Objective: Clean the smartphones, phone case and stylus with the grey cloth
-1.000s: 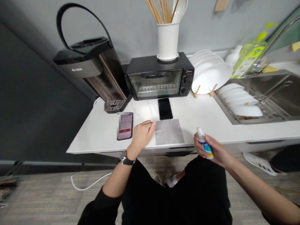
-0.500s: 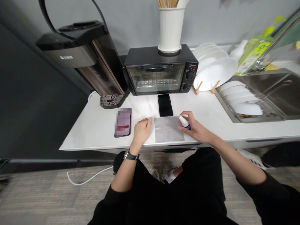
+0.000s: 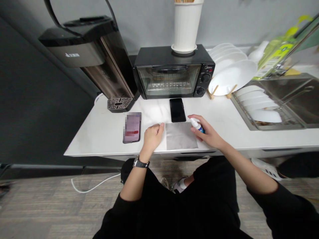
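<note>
My right hand [image 3: 208, 132] is wrapped round a small spray bottle [image 3: 197, 125] with a white top and a blue label, held tilted at the cloth's right edge. The grey cloth [image 3: 181, 136] lies flat near the counter's front edge. Just left of the cloth, my left hand [image 3: 153, 136] rests on the counter with its fingers curled in; whether anything is inside them is hidden. A black phone [image 3: 177, 110] lies screen up behind the cloth. Left of my left hand is a second phone [image 3: 132, 127] with a purplish lit screen, partly blurred out.
A toaster oven [image 3: 171, 73] stands at the back with a white cup of sticks [image 3: 187, 26] on top. At left is a tall drink dispenser [image 3: 99, 63]. White plates [image 3: 233, 76] stand in a rack, right of the oven, beside a sink [image 3: 294, 99] holding bowls.
My right hand has tipped the spray bottle further, and its index finger reaches forward past the white top. The whole view has shifted slightly; my left hand stays by the cloth.
</note>
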The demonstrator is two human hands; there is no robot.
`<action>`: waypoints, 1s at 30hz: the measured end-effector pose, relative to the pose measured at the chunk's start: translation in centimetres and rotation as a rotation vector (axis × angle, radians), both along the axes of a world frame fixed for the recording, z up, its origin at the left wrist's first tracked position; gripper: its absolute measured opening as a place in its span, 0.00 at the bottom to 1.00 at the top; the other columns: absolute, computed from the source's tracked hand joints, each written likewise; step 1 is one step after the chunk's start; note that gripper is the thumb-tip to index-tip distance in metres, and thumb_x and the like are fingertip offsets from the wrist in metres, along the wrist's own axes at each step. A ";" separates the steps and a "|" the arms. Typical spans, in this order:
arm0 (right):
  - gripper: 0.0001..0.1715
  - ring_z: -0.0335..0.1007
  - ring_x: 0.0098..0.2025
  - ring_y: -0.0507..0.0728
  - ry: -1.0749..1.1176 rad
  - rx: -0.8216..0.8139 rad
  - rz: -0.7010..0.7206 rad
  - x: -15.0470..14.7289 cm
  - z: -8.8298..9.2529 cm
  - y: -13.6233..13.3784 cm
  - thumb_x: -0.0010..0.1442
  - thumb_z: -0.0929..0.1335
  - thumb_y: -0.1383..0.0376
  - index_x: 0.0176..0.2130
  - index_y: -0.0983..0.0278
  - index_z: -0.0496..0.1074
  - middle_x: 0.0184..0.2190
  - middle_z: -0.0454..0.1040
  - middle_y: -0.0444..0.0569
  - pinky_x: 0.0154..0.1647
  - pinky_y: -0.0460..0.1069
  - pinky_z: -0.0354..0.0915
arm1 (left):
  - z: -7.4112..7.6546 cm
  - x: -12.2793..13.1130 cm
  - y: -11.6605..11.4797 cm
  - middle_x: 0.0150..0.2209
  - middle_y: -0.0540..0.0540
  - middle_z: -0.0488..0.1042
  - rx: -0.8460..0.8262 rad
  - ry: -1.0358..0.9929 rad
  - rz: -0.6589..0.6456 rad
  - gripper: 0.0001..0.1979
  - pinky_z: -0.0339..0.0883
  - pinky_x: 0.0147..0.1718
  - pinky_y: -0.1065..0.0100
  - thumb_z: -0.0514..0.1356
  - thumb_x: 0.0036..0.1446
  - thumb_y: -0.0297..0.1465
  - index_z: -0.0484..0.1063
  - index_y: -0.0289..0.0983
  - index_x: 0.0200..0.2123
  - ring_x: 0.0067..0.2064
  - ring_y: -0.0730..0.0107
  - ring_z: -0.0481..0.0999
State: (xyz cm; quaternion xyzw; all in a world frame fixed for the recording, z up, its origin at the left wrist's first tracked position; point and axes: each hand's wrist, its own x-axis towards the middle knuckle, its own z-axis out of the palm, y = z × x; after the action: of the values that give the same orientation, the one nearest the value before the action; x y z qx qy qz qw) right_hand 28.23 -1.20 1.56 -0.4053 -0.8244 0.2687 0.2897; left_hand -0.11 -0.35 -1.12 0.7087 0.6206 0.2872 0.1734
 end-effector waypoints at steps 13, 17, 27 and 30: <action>0.33 0.60 0.22 0.50 -0.755 0.441 0.104 0.4 0.1 2.8 0.74 0.59 0.65 0.74 0.48 0.57 0.47 0.79 0.49 0.27 0.51 0.46 | 0.5 0.1 -0.2 0.28 0.44 0.77 -0.015 0.030 -0.011 0.27 0.61 0.36 0.64 0.46 0.75 0.41 0.68 0.40 0.23 0.34 0.63 0.78; 0.27 0.62 0.24 0.51 -0.792 0.483 0.101 0.3 0.0 3.1 0.75 0.59 0.64 0.69 0.50 0.63 0.49 0.80 0.50 0.28 0.52 0.44 | 0.4 0.1 -0.1 0.29 0.44 0.77 -0.015 0.036 -0.015 0.28 0.61 0.37 0.64 0.47 0.75 0.41 0.68 0.40 0.23 0.34 0.64 0.78; 0.36 0.63 0.24 0.52 -0.821 0.540 0.042 0.7 -0.2 3.1 0.72 0.60 0.69 0.74 0.49 0.54 0.48 0.79 0.50 0.27 0.53 0.43 | 0.4 0.1 -0.1 0.28 0.45 0.77 -0.006 0.024 -0.020 0.27 0.61 0.36 0.64 0.47 0.75 0.41 0.68 0.40 0.23 0.33 0.64 0.77; 0.30 0.63 0.24 0.51 -0.825 0.532 0.088 0.5 -0.4 3.2 0.73 0.60 0.67 0.69 0.51 0.63 0.48 0.80 0.50 0.27 0.52 0.44 | 0.4 0.1 -0.1 0.28 0.45 0.77 -0.004 0.019 -0.019 0.27 0.61 0.36 0.64 0.47 0.75 0.41 0.67 0.40 0.23 0.34 0.64 0.77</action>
State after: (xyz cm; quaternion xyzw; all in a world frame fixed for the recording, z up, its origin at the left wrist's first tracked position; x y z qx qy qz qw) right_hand 28.71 2.00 1.13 -0.3548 -0.9267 -0.1223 0.0210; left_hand -0.05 -0.48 -0.75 0.7171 0.6160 0.2775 0.1713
